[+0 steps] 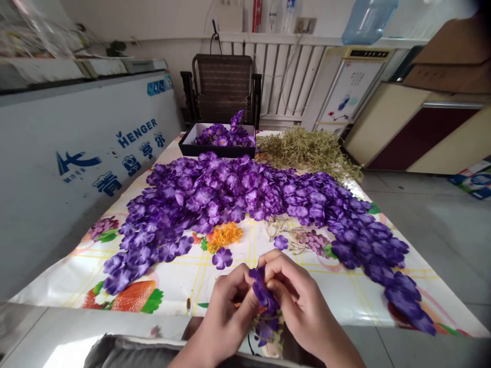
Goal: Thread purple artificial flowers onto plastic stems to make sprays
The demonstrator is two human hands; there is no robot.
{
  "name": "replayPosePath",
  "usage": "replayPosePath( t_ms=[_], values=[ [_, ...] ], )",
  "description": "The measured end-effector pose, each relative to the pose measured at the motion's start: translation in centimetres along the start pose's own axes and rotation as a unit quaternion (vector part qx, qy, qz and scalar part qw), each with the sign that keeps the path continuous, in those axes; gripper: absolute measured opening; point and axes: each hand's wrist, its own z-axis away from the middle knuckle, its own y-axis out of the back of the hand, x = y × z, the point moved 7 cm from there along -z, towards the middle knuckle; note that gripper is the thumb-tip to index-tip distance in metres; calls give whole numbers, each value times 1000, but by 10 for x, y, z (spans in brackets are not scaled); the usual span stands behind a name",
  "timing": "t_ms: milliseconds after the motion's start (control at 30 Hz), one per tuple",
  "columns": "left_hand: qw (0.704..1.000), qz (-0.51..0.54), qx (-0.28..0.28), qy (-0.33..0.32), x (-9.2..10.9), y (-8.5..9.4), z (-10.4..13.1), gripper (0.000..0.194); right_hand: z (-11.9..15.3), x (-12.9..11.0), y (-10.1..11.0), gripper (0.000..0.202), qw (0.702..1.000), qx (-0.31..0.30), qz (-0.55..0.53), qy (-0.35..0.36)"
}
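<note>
My left hand point(235, 309) and my right hand point(293, 299) meet at the table's near edge. Both are closed, fingertips pinching a purple artificial flower point(264, 295) between them. Below the fingers hang more purple petals and thin pale green stems, partly hidden by the hands. Just beyond lie two single purple petal pieces point(222, 258), a small heap of orange flower centres point(225, 236) and a few loose green stems point(276, 227). A wide arc of piled purple petals point(215, 189) curves around this spot.
A black box point(215, 150) with assembled purple flowers stands at the table's far side, beside a heap of green plastic stems point(307, 148). The printed tablecloth point(184, 281) covers the table. A white freezer point(88, 168) borders the left; a chair point(224, 82) stands behind.
</note>
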Motion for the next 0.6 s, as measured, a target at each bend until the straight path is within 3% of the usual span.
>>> replayPosePath(
  t_ms=[167,267,467,600],
  values=[
    [991,128,24,32,-7,-2,-6,32,4,9,9,17,995,75,-31,-65],
    [984,175,26,33,-11,-4,-8,23,8,16,17,19,982,114,-112,-101],
    [966,241,54,72,-18,-5,-14,6,8,18,28,20,972,110,-188,-84],
    [950,287,78,97,-19,-4,-17,15,8,18,27,24,974,64,-193,-104]
  ],
)
